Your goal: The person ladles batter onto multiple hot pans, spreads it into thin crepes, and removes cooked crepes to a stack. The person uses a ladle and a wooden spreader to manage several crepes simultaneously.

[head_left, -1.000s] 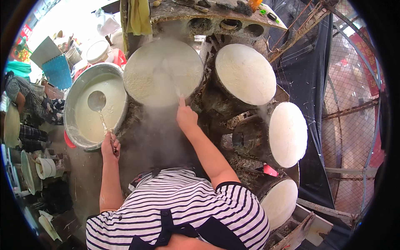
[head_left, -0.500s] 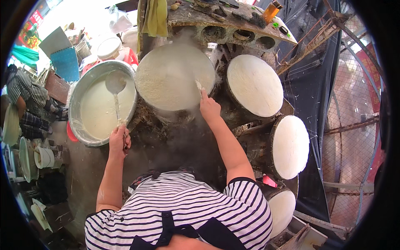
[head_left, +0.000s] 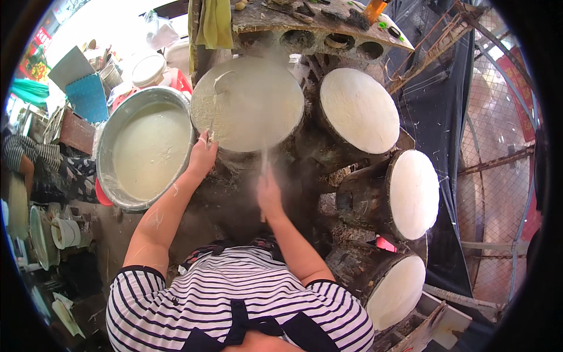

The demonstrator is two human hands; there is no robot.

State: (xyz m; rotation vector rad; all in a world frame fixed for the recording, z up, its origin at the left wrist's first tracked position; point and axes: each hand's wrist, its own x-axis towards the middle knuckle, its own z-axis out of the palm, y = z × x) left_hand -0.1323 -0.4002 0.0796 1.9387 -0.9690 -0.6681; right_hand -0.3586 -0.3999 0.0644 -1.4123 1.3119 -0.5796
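Note:
My left hand is closed round the handle of a ladle. The ladle's bowl is over the left part of a round griddle, which is coated with pale batter and veiled by steam. Just below the griddle's near edge, my right hand grips a pale, thin stick-like scraper, its tip reaching the rim. Steam blurs that hand and tool. To the left stands a large metal basin holding creamy, liquid batter.
Several round drums topped with white discs, such as a near one, curve down my right side. Behind the griddle runs a ledge with holes in its front and a hanging yellow cloth. Another person's striped sleeve shows at far left.
My left hand has carried the ladle from the basin rightward over the griddle. My right hand has drawn back and left from the griddle's right side to its near edge.

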